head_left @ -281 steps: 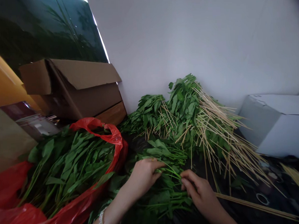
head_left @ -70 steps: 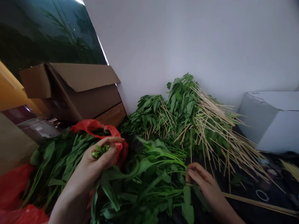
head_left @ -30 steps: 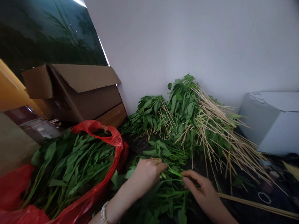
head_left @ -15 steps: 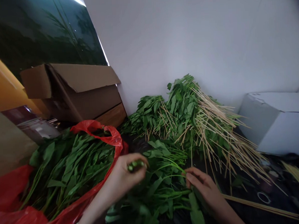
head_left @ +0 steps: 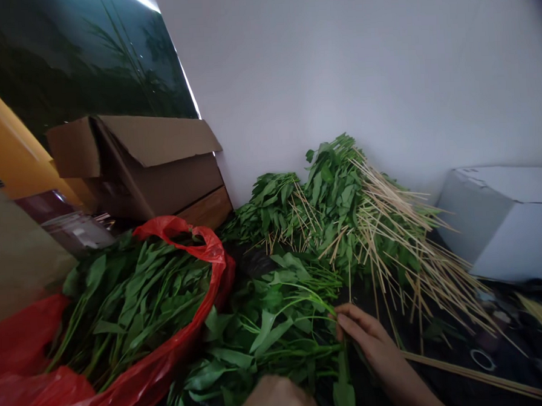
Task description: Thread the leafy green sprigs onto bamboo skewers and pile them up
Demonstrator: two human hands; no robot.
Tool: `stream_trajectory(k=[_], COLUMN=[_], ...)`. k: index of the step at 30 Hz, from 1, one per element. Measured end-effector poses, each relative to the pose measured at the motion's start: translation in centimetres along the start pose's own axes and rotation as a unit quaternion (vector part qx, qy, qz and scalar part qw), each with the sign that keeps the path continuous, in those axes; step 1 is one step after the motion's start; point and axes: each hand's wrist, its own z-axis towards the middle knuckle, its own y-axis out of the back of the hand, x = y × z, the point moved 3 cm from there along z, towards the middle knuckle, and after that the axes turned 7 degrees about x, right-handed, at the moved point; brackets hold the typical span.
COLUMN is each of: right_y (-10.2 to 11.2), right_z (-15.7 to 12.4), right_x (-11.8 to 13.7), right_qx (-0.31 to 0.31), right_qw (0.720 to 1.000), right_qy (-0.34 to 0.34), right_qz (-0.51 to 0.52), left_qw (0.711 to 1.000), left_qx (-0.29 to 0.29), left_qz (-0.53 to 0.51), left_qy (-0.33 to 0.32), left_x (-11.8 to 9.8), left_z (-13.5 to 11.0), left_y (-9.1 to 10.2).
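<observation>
My right hand point(head_left: 366, 337) pinches the stem ends of some water spinach point(head_left: 319, 302) between thumb and fingertips, leaves pointing left. Under and around it lies a loose pile of the same long-leaved greens point(head_left: 242, 356) on dark plastic. At the bottom edge my left hand point(head_left: 276, 399) shows only its back and knuckles; its fingers are hidden, so whether it holds anything cannot be seen. A red plastic bag point(head_left: 222, 266) full of water spinach point(head_left: 152, 288) gapes at the left.
Against the white wall are heaped bundles of greens point(head_left: 336, 181) with many thin bamboo skewers point(head_left: 400, 238) sticking out. More skewers point(head_left: 480, 377) lie at the lower right, near a pale ring point(head_left: 483, 360). A cardboard box point(head_left: 161, 178) stands behind the bag, a white box point(head_left: 512, 220) at right.
My left hand, earlier closed around short green stems above the pile, has dropped down to the bottom edge. The right hand keeps its pinch in nearly the same place. The view has shifted slightly.
</observation>
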Motion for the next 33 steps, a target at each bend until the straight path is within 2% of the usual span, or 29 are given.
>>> stream_trajectory(k=[2, 5, 7, 10, 13, 19, 24, 29, 31, 33], right_y=[-0.1, -0.2, -0.2, -0.4, -0.8, -1.7, -2.0, -2.2, -2.3, -2.1], right_z=[-0.1, -0.1, 0.0, 0.1, 0.1, 0.2, 0.0, -0.1, -0.1, -0.1], right_x=[0.0, -0.1, -0.2, -0.4, -0.9, -2.2, -1.8, -2.1, -2.2, -1.9], right_qx=[0.01, 0.022, 0.033, 0.052, 0.069, 0.116, 0.16, 0.14, 0.132, 0.129], right_qw=[1.0, 1.0, 0.999, 0.998, 0.997, 0.984, 0.972, 0.976, 0.982, 0.986], right_qy=[-0.006, 0.009, 0.022, 0.018, 0.001, -0.045, -0.084, -0.07, -0.049, -0.032], right_qz=[0.002, -0.004, -0.001, 0.008, 0.025, 0.129, 0.149, 0.152, 0.128, 0.097], left_qw=[0.995, 0.957, 0.941, 0.938, 0.945, 0.952, 0.942, 0.951, 0.965, 0.978], left_qx=[-0.084, -0.252, -0.298, -0.296, -0.264, -0.164, -0.146, -0.123, -0.129, -0.16], left_qz=[-0.006, 0.031, 0.083, 0.143, 0.179, 0.26, 0.299, 0.277, 0.226, 0.134], left_qy=[0.057, 0.142, 0.138, 0.11, 0.08, -0.005, -0.054, -0.053, -0.027, 0.019], left_x=[1.1, 2.8, 3.6, 4.8, 5.6, 5.6, 5.6, 5.8, 5.9, 6.3], left_z=[0.5, 1.1, 1.7, 2.6, 3.2, 3.2, 2.8, 2.9, 3.1, 3.2], left_y=[1.8, 4.2, 4.7, 4.4, 4.0, 4.5, 4.8, 4.3, 3.9, 3.7])
